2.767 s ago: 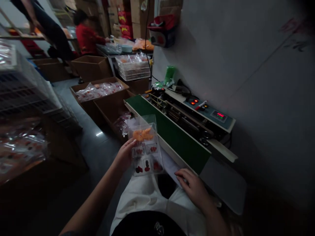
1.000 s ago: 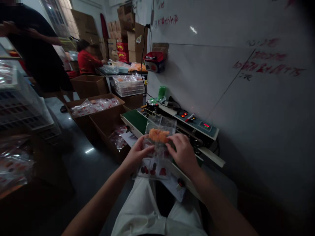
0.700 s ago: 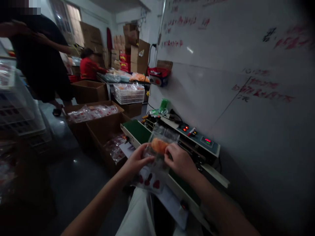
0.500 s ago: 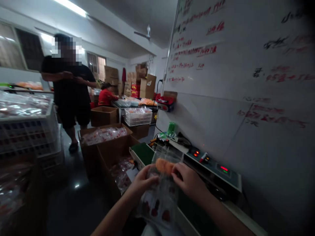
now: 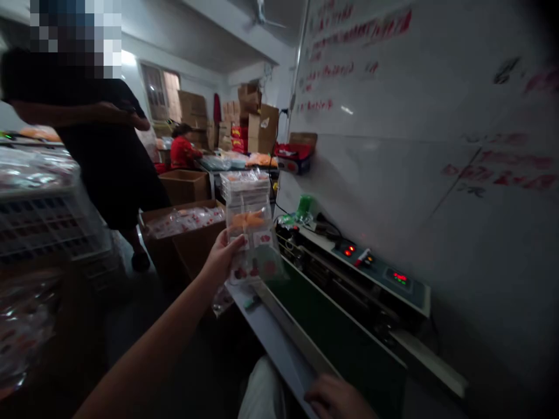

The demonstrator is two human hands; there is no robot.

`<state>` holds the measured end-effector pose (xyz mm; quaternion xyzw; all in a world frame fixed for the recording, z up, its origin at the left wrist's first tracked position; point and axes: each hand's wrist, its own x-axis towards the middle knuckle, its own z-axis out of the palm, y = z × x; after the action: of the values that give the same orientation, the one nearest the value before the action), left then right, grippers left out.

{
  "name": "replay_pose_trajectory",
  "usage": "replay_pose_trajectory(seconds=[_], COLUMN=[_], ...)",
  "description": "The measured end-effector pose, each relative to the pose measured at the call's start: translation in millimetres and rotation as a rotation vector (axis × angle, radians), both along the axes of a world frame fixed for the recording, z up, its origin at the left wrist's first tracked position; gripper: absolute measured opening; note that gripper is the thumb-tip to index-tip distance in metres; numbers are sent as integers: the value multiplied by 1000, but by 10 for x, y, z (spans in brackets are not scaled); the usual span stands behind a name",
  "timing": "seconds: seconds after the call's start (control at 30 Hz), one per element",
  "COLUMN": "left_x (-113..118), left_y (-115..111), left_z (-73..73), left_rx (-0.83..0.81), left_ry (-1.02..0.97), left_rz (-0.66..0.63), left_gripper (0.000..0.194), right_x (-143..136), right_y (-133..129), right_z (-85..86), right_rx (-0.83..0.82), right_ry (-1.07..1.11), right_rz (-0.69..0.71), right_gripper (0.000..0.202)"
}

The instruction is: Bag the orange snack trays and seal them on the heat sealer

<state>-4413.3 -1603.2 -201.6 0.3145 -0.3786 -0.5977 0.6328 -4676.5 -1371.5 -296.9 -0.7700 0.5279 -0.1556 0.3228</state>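
Note:
My left hand (image 5: pixel 222 259) is closed on the left edge of a clear printed plastic bag (image 5: pixel 267 262). Orange pieces (image 5: pixel 248 219) lie across the upper part of this bag, and red pictures are printed lower down. It is held up above the near end of a green conveyor belt (image 5: pixel 323 317). At the bottom edge of the view is my right hand (image 5: pixel 338 397), slightly blurred and partly cut off. Its fingers are loosely bent and apart, with nothing visible in them, beside the belt's pale metal rail (image 5: pixel 301 334).
Behind the belt runs a machine with a control panel (image 5: pixel 384 276) and lit red digits. Cardboard boxes (image 5: pixel 196 250) of bagged goods stand left of it. A person in black (image 5: pixel 100 145) stands beside stacked white crates (image 5: pixel 39 215). Another person in red (image 5: pixel 183 152) sits farther back.
My right hand has let go of the bag and moved down to the bottom edge. My left hand has raised the bag away to the left. The standing person appears nearer.

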Motion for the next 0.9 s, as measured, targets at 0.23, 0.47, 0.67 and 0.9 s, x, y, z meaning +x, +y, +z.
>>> replay_pose_trajectory(seconds=[0.23, 0.47, 0.67, 0.9], left_x=[14, 462, 93, -893], left_y=[488, 1102, 1175, 1472], left_z=[-991, -2167, -2580, -2758], left_rx=[222, 402, 515, 614], left_ry=[31, -67, -77, -78], left_rz=[96, 306, 308, 223], left_gripper=[41, 50, 46, 44], right_x=[36, -21, 28, 44], right_y=[430, 791, 862, 949], right_z=[20, -503, -689, -700], right_rx=[231, 519, 565, 550], right_ry=[-117, 76, 107, 126], right_rz=[-144, -125, -112, -182], right_gripper=[26, 29, 30, 30])
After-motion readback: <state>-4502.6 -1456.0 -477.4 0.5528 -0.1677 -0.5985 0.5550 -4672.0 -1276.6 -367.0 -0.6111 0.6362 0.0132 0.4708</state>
